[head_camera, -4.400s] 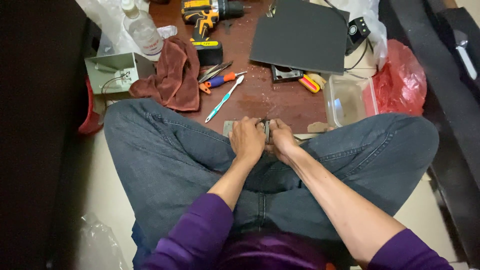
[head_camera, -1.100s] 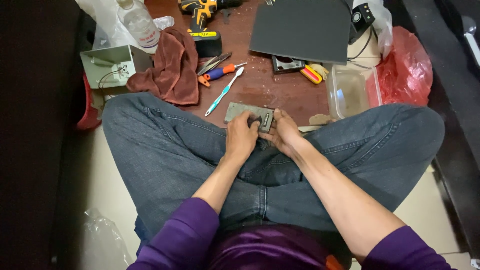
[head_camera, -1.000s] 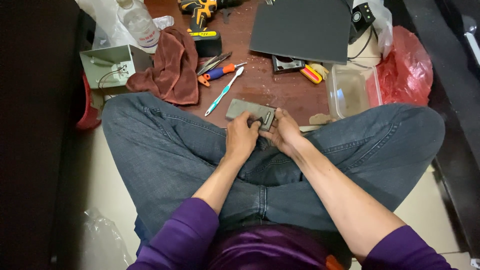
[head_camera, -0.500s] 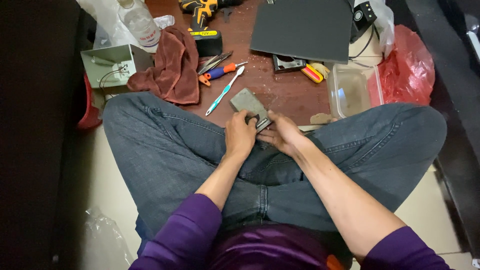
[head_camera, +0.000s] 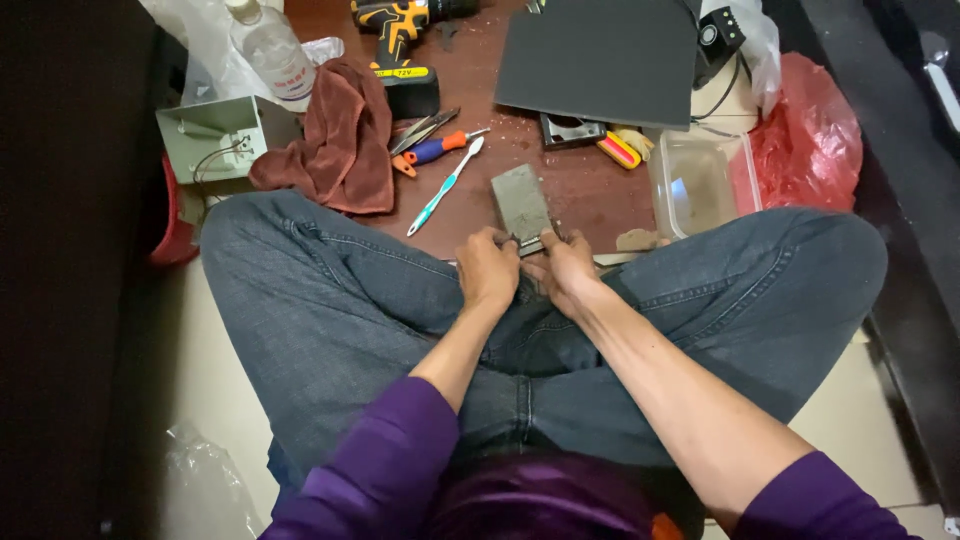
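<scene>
Both hands gripping near end of grey metal plate (head_camera: 521, 204), over lap at table edge: left hand (head_camera: 487, 276), right hand (head_camera: 566, 271) pinching it. Plate looking stiff, probably heavy, edges possibly sharp; gripping by flat faces seeming safest. Toothbrush (head_camera: 445, 186) lying nearby.

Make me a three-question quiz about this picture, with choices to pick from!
1. Where does the toothbrush lie?
A. in the clear tub
B. on the brown floor beside the brown cloth
C. on the black board

2. What colour is the plastic bag on the right?
A. red
B. blue
C. yellow

3. How is the grey plate held?
A. lying alone on the floor
B. by one hand
C. by both hands

Answers: 1 B, it lies on the floor right of the cloth. 2 A, the bag is plainly red. 3 C, left hand and right hand both grip its near end.
</scene>
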